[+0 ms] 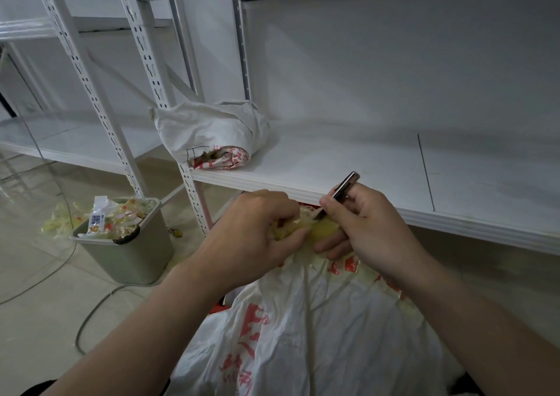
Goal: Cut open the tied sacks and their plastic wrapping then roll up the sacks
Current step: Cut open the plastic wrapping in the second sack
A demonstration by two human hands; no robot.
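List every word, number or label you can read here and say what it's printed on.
Nothing can be read for certain.
White sack being cut: large red characters, creased and cut off, not readable.
Rolled sack on the shelf: red print, too small and curled.
Packet label in the bin: a square code and tiny print, blurred.
Utility knife: no marking shows.

White sack (303,335) with bold red printed characters; translucent pale-yellow plastic wrapping (324,230) round its neck. Shiny silver-and-dark knife (347,185). Off-white rolled sack (212,132) on white shelf (333,159), red print at its end, thin black outlined box. White shelf uprights (144,47) patterned with rows of dark slots. Pale grey-green bin (130,259) holding yellow, red-flecked scraps (121,214). Beige floor (36,304).
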